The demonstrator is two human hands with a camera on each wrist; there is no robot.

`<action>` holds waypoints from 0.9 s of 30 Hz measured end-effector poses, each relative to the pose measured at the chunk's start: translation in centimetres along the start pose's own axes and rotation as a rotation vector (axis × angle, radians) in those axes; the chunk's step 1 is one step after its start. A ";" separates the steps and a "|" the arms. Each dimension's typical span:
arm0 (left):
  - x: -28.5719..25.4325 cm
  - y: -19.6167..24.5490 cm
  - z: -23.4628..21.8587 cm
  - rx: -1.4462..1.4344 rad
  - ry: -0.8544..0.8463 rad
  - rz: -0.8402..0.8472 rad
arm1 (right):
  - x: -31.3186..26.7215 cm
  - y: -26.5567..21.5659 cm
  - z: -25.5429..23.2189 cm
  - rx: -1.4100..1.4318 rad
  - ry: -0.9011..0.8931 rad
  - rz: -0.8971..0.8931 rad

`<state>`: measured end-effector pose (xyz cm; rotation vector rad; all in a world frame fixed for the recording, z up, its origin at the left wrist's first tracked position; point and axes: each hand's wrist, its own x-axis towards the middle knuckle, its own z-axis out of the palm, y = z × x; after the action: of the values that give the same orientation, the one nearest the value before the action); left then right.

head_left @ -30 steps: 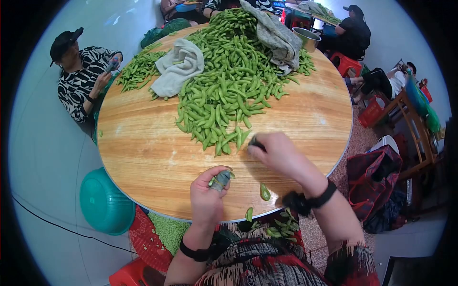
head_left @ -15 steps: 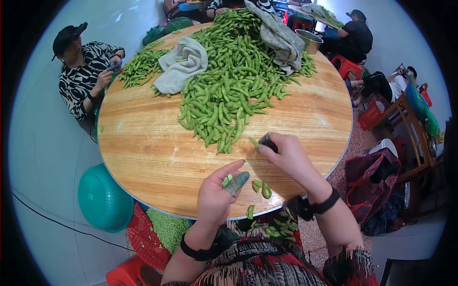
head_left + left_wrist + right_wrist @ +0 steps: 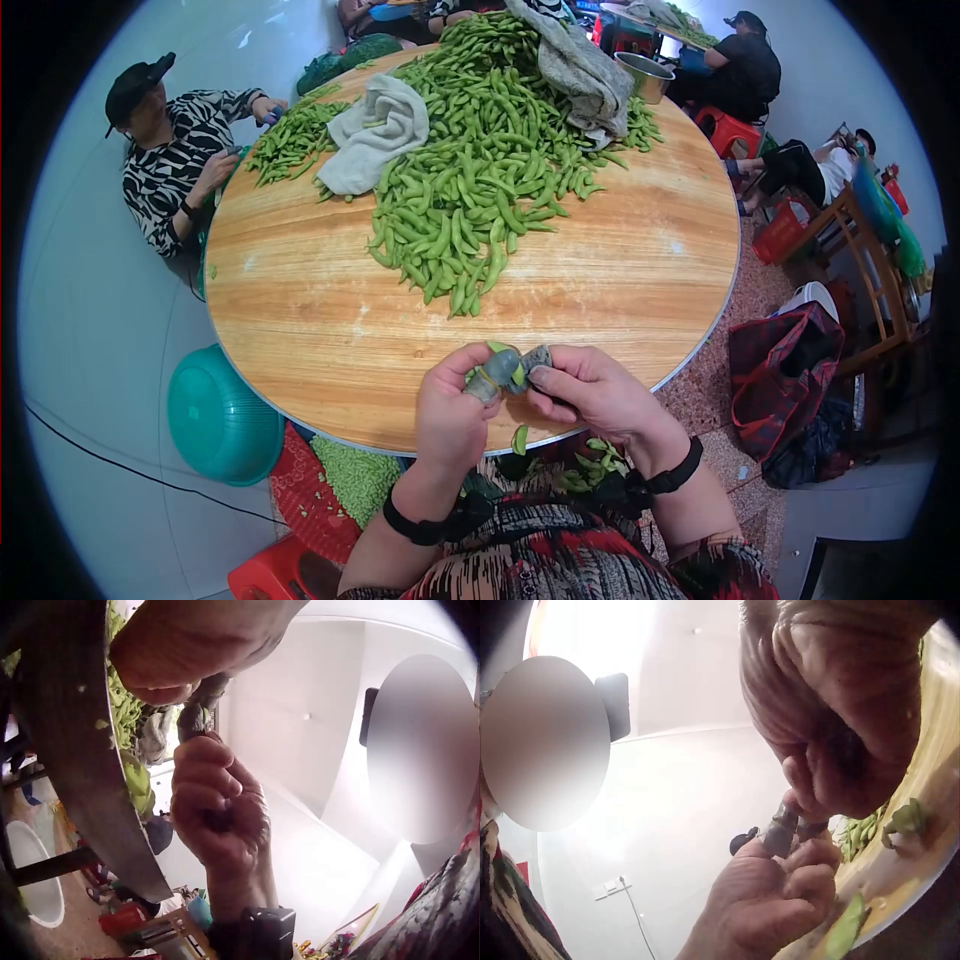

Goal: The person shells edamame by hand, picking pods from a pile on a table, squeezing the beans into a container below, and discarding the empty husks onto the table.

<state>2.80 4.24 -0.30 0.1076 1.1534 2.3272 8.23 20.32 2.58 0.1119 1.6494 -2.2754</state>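
Over the table's near edge my two hands meet, fingertips together. My left hand [image 3: 450,405], its thumb in a grey cover [image 3: 494,374], holds a green soybean pod [image 3: 518,376]. Fingers of my right hand [image 3: 590,392], with dark covers at the tips, pinch at the same pod; most of it is hidden behind the covers. In the right wrist view the right hand [image 3: 840,705] hangs above the left hand [image 3: 769,900]. A split pod [image 3: 520,440] lies at the table edge just below. Ahead spreads a large heap of soybean pods [image 3: 450,215].
A pale cloth [image 3: 375,140] and a grey cloth [image 3: 585,85] lie on the heap on the round table [image 3: 290,300]. Shelled beans [image 3: 358,485] are below the edge, beside a teal basin [image 3: 222,415]. Pod shells [image 3: 592,468] lie near the lap. A person [image 3: 175,150] sits at the left.
The right hand went from the heap's near tip back to the left hand, bringing a pod. The left thumb, raised half a second ago, now meets the right fingers.
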 end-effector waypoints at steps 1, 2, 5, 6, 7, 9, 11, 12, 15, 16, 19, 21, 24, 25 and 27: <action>-0.1 0.2 0.1 0.000 0.002 0.000 | 0.0 0.1 0.2 0.068 -0.007 0.017; -0.1 0.7 0.3 -0.037 -0.074 -0.034 | -0.1 0.0 0.5 0.068 -0.007 0.019; -0.2 1.1 0.3 -0.073 -0.151 -0.075 | -0.2 -0.1 0.9 0.218 -0.001 0.114; -0.2 1.1 0.3 -0.073 -0.153 -0.084 | -0.1 0.4 0.8 0.069 0.030 0.060; -0.2 0.8 0.4 -0.074 -0.152 -0.084 | 0.0 0.6 0.8 -0.080 0.061 0.008; 0.0 -0.2 0.6 0.416 -0.058 0.198 | 0.1 0.5 1.4 -0.235 0.143 -0.062; 0.1 -0.3 0.7 0.377 -0.017 0.203 | 0.3 0.5 1.5 -0.393 0.223 -0.134; 0.1 -0.3 0.6 0.340 0.023 0.207 | 0.6 0.6 1.2 -0.242 0.232 -0.072; -0.1 0.5 0.0 0.295 -0.002 0.119 | 1.0 0.6 0.1 -0.129 0.181 0.032; 0.0 0.6 -0.6 0.293 0.002 0.121 | 1.1 0.5 -0.1 -0.165 0.126 0.072; 0.1 0.9 -1.3 0.809 -0.064 0.351 | 1.8 -0.3 0.5 -0.523 0.391 -0.302; -0.4 1.3 -0.4 1.162 -0.071 0.561 | 2.3 -0.2 0.4 -0.531 0.296 -0.329; -0.9 1.9 -0.2 1.089 -0.028 0.452 | 2.4 -0.7 1.1 -0.614 0.233 -0.333; -0.8 1.9 -0.6 1.087 -0.026 0.453 | 2.4 -0.6 1.1 -0.480 0.214 -0.212; -0.5 2.1 -1.8 1.189 -0.256 0.798 | 2.5 -0.1 1.1 -0.346 0.194 -0.088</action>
<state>1.81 1.64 0.26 1.4374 2.4685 1.6800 5.99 18.81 2.37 0.1853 2.1612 -2.0555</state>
